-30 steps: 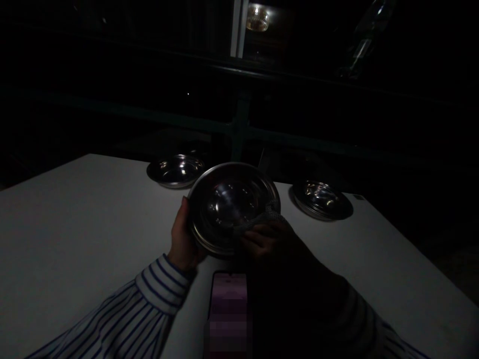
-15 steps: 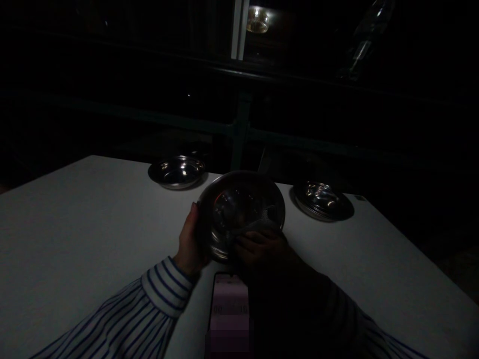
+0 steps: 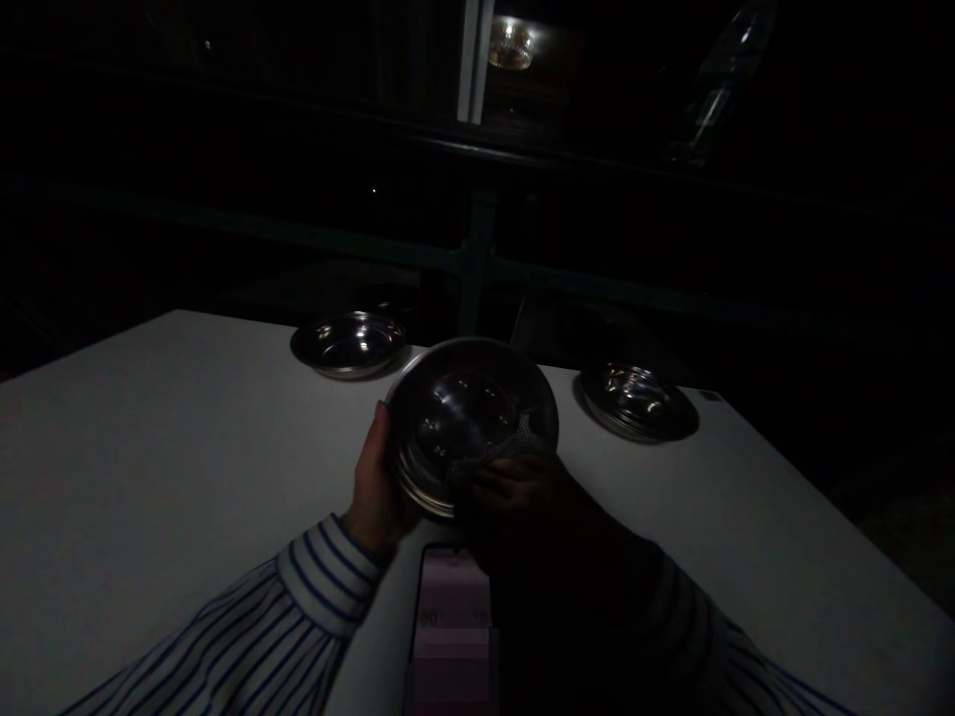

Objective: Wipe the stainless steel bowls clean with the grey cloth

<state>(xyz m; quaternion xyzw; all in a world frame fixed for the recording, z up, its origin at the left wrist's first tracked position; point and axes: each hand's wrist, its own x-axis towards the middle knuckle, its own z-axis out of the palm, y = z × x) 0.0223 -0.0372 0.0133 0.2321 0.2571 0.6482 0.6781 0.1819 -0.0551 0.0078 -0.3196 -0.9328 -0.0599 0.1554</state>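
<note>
A shiny steel bowl is held tilted above the table, its inside turned toward me. My left hand grips its left rim, thumb on the near side and the other fingers hidden behind. Against the lower right of the bowl's inside, my right hand presses a dark cloth with a mesh-like texture. The right hand is in deep shadow, but its fingers look bent over the cloth. Below the bowl lies a phone with a lit, pinkish screen, partly covered by my right forearm.
On the white table, one steel bowl stands at the back left. More steel bowls, seemingly stacked, stand at the back right. Beyond the table's far edge are dark rails and a window frame. A clear bottle shows dimly at upper right.
The held bowl has turned slightly, showing more of its shiny inside. My right hand and the cloth have shifted a little left along it. The left hand keeps its grip.
</note>
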